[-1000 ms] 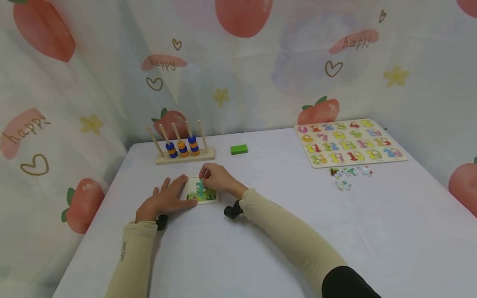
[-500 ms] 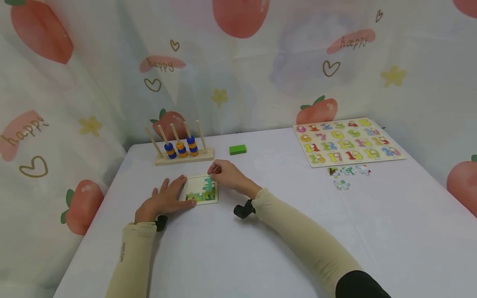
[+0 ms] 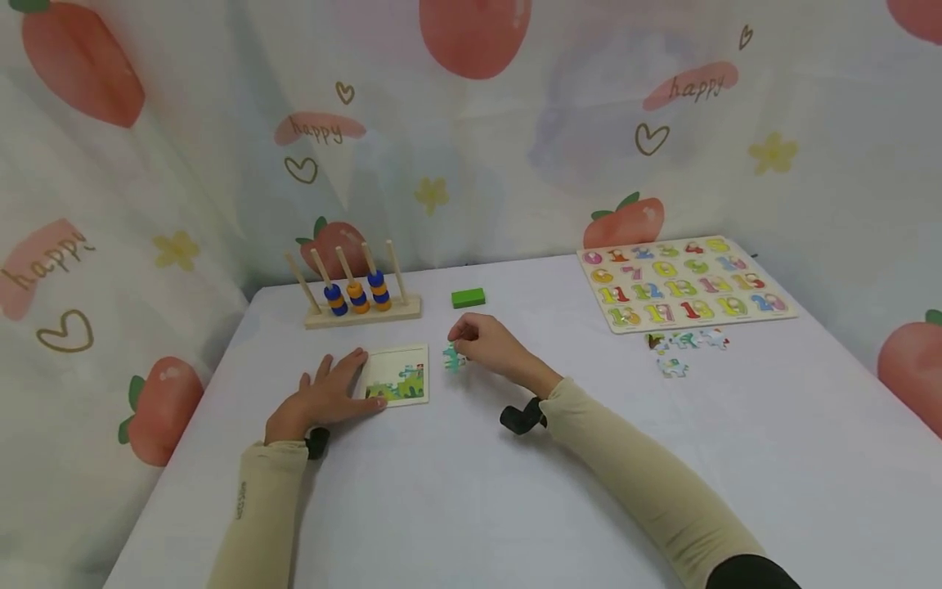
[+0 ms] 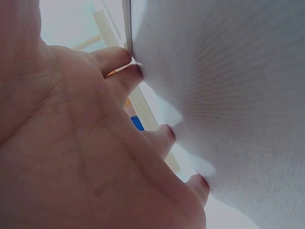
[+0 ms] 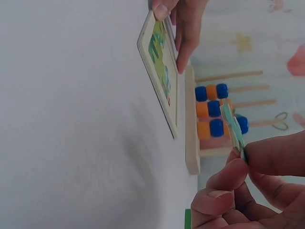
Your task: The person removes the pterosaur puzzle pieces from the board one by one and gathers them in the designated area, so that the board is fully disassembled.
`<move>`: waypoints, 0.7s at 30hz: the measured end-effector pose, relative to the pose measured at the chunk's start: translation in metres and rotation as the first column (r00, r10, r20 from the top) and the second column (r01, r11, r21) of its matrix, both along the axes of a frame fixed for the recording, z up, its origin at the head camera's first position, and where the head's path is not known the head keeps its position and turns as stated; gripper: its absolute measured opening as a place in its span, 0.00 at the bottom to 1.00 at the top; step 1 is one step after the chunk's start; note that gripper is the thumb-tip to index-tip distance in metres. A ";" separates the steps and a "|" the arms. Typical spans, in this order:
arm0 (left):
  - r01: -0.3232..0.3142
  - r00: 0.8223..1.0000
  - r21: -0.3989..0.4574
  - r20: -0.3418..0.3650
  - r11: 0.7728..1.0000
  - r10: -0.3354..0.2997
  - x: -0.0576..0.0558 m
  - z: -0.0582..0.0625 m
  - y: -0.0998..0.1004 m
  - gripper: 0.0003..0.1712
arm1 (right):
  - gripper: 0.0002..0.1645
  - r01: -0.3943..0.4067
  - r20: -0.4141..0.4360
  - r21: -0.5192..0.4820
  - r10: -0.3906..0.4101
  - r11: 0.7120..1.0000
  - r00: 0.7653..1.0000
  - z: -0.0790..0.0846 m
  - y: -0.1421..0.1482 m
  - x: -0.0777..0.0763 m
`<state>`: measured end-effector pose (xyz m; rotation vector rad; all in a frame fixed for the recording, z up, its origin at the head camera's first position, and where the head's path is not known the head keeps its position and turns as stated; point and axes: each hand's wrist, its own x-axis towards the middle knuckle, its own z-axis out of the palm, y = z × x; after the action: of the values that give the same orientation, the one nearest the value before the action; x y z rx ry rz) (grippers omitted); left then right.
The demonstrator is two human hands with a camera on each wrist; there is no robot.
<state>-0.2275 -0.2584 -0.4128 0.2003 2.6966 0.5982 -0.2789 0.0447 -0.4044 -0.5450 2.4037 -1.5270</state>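
Note:
A square puzzle tray [image 3: 397, 360] lies flat on the table, its lower part filled with green picture pieces and its upper part bare. My left hand [image 3: 327, 394] rests at the tray's left edge, fingers spread and thumb on the near edge; in the left wrist view its fingertips [image 4: 167, 133] touch the white cloth. To the right of the tray, my right hand [image 3: 491, 348] pinches a teal puzzle piece [image 3: 452, 357] between thumb and fingers. The right wrist view shows that puzzle piece [image 5: 232, 125] edge-on, raised above the table.
Behind the tray stands a wooden peg rack [image 3: 364, 311] with blue and orange beads. A green block [image 3: 468, 298] lies right of it. Further right are a number puzzle board [image 3: 684, 282] and several loose puzzle pieces [image 3: 673, 367]. A printed curtain [image 3: 471, 164] closes the back.
My right hand has lifted the teal puzzle piece off the tray and carried it to the right. My left hand has stayed at the tray's left edge.

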 end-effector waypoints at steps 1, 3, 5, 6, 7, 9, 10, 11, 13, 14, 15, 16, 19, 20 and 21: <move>0.002 1.000 0.000 0.004 1.000 -0.002 0.000 -0.001 0.000 0.64 | 0.10 0.002 -0.001 0.002 -0.002 1.000 1.000 0.000 0.003 0.000; 0.004 1.000 -0.004 0.008 1.000 -0.004 0.000 -0.002 0.000 0.64 | 0.10 0.007 -0.002 0.006 -0.007 1.000 1.000 0.000 0.009 0.001; 0.004 1.000 -0.009 0.007 1.000 -0.004 -0.001 -0.002 0.000 0.64 | 0.11 0.014 -0.010 0.005 -0.014 1.000 1.000 0.000 0.014 0.001; 0.004 1.000 -0.011 0.006 1.000 -0.004 -0.001 -0.002 0.000 0.64 | 0.11 0.018 -0.011 0.003 -0.018 1.000 1.000 0.000 0.016 0.001; 0.002 1.000 -0.010 0.005 1.000 -0.002 -0.002 -0.002 0.000 0.64 | 0.10 0.021 -0.011 0.001 -0.021 1.000 1.000 0.001 0.019 0.001; -0.001 1.000 -0.007 0.005 1.000 0.001 -0.003 -0.001 0.000 0.64 | 0.10 0.027 -0.014 0.001 -0.027 1.000 1.000 0.002 0.024 0.002; -0.003 1.000 -0.004 0.005 1.000 0.003 -0.003 -0.001 0.001 0.64 | 0.10 0.029 -0.014 -0.003 -0.029 1.000 0.999 0.002 0.026 0.002; -0.004 1.000 -0.002 0.006 1.000 0.004 -0.003 -0.001 0.001 0.64 | 0.11 0.033 -0.013 -0.005 -0.033 0.999 0.999 0.003 0.029 0.003; -0.005 1.000 0.002 0.007 1.000 0.005 -0.003 -0.001 0.001 0.64 | 0.11 0.042 -0.011 -0.008 -0.042 0.999 0.999 0.002 0.035 0.004; -0.005 1.000 0.004 0.008 1.000 0.005 -0.003 -0.001 0.001 0.64 | 0.11 0.049 -0.009 -0.010 -0.049 0.999 0.999 0.002 0.038 0.005; -0.006 1.000 0.006 0.010 1.000 0.006 -0.003 -0.001 0.001 0.64 | 0.11 0.057 -0.007 -0.010 -0.057 0.998 0.998 0.003 0.041 0.006; -0.007 1.000 0.007 0.011 1.000 0.007 -0.003 -0.001 0.001 0.64 | 0.11 0.065 -0.003 -0.010 -0.065 0.998 0.998 0.003 0.045 0.006; -0.009 1.000 0.005 0.014 1.000 0.009 -0.003 -0.003 0.001 0.64 | 0.11 0.085 -0.001 0.003 -0.085 0.996 0.996 0.002 0.055 0.007; -0.011 1.000 0.005 0.015 1.000 0.011 -0.003 -0.003 0.001 0.64 | 0.11 0.093 -0.001 0.006 -0.093 0.996 0.996 0.002 0.059 0.007; -0.011 1.000 0.005 0.016 1.000 0.010 -0.003 -0.004 0.001 0.64 | 0.11 0.099 -0.001 0.011 -0.099 0.995 0.995 0.001 0.063 0.008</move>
<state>-0.2306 -0.2571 -0.4164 0.1822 2.6828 0.6078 -0.2713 0.1081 -0.4034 -0.4301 2.4725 -1.5510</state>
